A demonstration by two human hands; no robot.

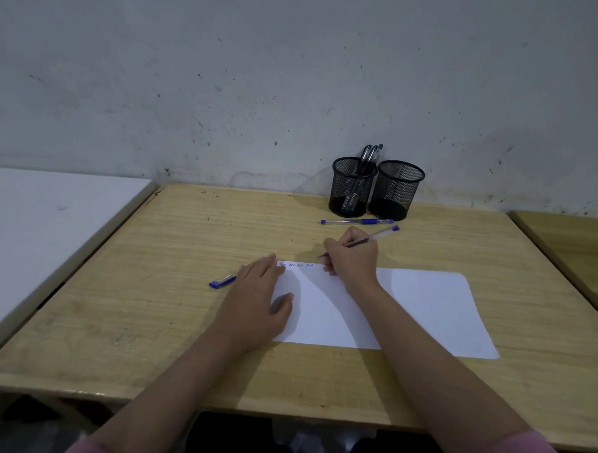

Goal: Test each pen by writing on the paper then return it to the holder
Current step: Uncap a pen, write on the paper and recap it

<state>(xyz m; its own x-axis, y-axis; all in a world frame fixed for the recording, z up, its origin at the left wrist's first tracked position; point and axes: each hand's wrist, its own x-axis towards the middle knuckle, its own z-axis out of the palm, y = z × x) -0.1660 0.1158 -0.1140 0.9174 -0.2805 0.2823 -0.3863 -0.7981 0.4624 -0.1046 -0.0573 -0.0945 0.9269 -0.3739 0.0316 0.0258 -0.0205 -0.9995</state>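
On the worktop [151, 288] the paper [424, 310] lies nearest, a cap [221, 282] to its left, a loose pen [356, 221] behind it, and two holders [352, 187] side by side farthest back, pens in the left one.

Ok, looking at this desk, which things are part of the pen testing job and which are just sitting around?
Part of the job:
- pen in the right hand
- paper, steadied by the left hand
- capped pen lying by the holders
- left holder with pens
- right holder
- pen cap

Just lying about:
- white table at left
- second wooden table at right
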